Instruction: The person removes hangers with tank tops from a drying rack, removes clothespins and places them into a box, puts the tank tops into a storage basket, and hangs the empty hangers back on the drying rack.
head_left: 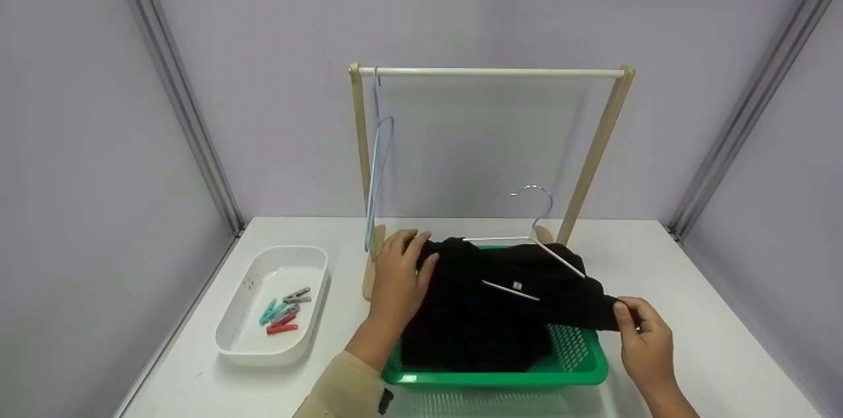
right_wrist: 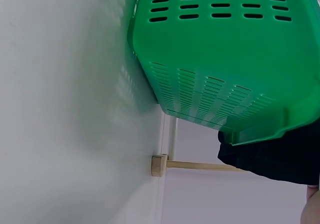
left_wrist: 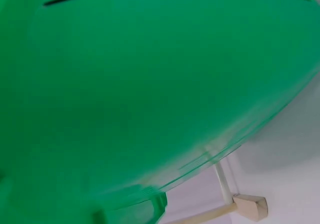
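Observation:
A black garment (head_left: pixel 474 326) with a small neck label lies over the green basket (head_left: pixel 494 378), partly inside it. Its neckline surrounds a white hanger (head_left: pixel 560 257) whose metal hook points up. At the garment's right end, my right hand (head_left: pixel 649 342) pinches a sleeve between thumb and fingers. My left hand (head_left: pixel 398 276) rests at the garment's upper left part, fingers bent over the cloth; whether they grip it is hard to tell. In the right wrist view the black sleeve (right_wrist: pixel 275 156) extends past the basket's rim, with a bit of the hand (right_wrist: pixel 312 209) at the edge.
Behind the basket stands a rack with a white rail (head_left: pixel 494 72) and wooden legs. A light blue hanger (head_left: pixel 375 174) hangs at its left end. A white tray (head_left: pixel 230 342) on the left holds several clothespins (head_left: pixel 283 322). Grey walls enclose the white table (head_left: pixel 711 352).

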Motion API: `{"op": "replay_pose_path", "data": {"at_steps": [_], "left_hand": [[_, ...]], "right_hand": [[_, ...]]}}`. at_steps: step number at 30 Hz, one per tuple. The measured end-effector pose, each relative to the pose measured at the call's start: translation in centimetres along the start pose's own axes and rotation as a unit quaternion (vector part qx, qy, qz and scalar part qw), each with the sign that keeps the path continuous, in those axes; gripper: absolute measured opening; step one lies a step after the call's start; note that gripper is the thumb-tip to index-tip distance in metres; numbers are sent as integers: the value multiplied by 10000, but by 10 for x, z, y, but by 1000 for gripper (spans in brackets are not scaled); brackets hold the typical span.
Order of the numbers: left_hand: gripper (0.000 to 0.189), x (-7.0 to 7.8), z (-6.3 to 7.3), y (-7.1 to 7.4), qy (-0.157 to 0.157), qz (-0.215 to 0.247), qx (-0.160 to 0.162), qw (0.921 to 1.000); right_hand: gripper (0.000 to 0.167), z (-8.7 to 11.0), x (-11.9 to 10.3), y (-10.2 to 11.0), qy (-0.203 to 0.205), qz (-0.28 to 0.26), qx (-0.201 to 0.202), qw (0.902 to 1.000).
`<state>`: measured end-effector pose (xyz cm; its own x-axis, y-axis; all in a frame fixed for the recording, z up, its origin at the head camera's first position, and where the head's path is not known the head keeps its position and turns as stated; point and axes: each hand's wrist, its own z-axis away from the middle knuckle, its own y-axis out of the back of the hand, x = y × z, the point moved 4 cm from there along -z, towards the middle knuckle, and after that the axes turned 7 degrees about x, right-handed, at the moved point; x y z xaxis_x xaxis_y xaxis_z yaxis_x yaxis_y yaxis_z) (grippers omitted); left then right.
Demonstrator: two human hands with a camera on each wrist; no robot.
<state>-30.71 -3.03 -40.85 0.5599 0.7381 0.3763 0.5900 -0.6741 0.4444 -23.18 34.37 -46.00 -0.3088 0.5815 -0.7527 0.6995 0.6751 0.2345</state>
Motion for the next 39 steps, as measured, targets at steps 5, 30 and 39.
{"op": "replay_pose_path", "data": {"at_steps": [5, 30, 39], "left_hand": [[32, -1, 1, -1, 29, 41, 160, 9999], [8, 0, 1, 11, -126, -82, 1279, 9917], [5, -1, 1, 14, -109, 18, 1352, 9908]], "right_hand": [[9, 1, 2, -1, -52, -113, -94, 9999], [10, 1, -2, 1, 1033, 523, 165, 9931], [10, 0, 0, 2, 961, 434, 204, 9942]]}}
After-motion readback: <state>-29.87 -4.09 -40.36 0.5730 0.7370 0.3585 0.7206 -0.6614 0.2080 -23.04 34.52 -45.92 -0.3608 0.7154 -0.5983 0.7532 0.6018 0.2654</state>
